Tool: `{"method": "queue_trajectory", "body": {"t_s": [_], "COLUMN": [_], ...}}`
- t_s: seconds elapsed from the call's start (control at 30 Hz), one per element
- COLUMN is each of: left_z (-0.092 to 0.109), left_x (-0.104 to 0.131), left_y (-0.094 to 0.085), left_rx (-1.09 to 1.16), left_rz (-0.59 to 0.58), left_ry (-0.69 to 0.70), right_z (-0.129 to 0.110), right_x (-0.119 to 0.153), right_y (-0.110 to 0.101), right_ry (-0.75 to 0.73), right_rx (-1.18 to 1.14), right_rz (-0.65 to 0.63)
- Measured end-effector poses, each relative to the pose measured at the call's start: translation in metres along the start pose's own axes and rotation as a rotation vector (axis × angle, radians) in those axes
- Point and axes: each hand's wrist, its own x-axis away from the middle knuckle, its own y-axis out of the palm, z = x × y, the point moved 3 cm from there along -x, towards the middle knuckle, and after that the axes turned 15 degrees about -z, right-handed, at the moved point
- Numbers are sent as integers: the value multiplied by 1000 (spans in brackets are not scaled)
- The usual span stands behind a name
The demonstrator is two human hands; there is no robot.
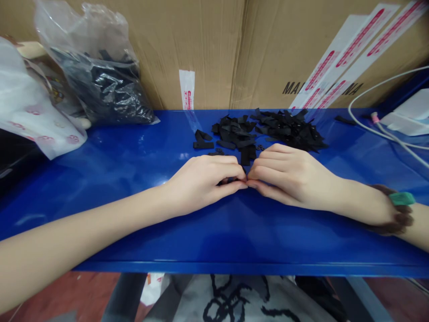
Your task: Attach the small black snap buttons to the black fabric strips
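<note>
Over the middle of the blue table (214, 241), my left hand (209, 181) and my right hand (288, 176) meet at the fingertips. Both hands are closed in a pinch. What lies between the fingertips is too small and hidden to name; a bit of something dark shows under the left fingers. Just behind the hands lie a pile of short black strips (234, 132) and a larger pile of black strips (291, 127). A few single black pieces (203, 145) lie left of them. Small dark parts (260, 147) sit between the piles and my hands.
A clear plastic bag (107, 85) of black pieces stands at the back left, beside a white printed bag (40, 107). Cardboard (208, 40) rises behind the table. At the right are a white cable (355, 100) and a white device (410, 114).
</note>
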Motion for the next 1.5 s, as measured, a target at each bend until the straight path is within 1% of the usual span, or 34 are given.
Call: {"method": "queue_trajectory", "body": {"t_s": [0.1, 0.23, 0.33, 0.57, 0.67, 0.8, 1.03, 1.17, 1.3, 1.5], "left_z": [-1, -1, -2, -5, -4, -3, -3, -2, -1, -1], "left_x": [0, 2, 3, 3, 2, 3, 3, 2, 3, 4], "left_y": [0, -3, -5, -4, -4, -5, -5, -6, -9, -9], "left_rx": [-14, -15, -8, -103, -98, -59, -20, 16, -13, -11], "left_rz": [14, 119, 174, 281, 283, 273, 264, 274, 308, 300], "left_ry": [6, 31, 47, 55, 39, 23, 25, 29, 11, 2], "right_z": [-1, -2, -3, 0, 2, 4, 6, 7, 7, 5], "right_x": [0, 3, 6, 9, 9, 7, 5, 5, 5, 6], "right_y": [-2, -7, -9, -8, -6, -3, 2, 4, 5, 2], "right_ry": [-2, 18, 1, 21, 29, 40, 9, -8, -12, -11], "right_rx": [-7, -11, 2, -13, -24, -53, -79, -89, -95, -105], "right_rz": [16, 104, 156, 189, 176, 120, 62, 50, 52, 50]}}
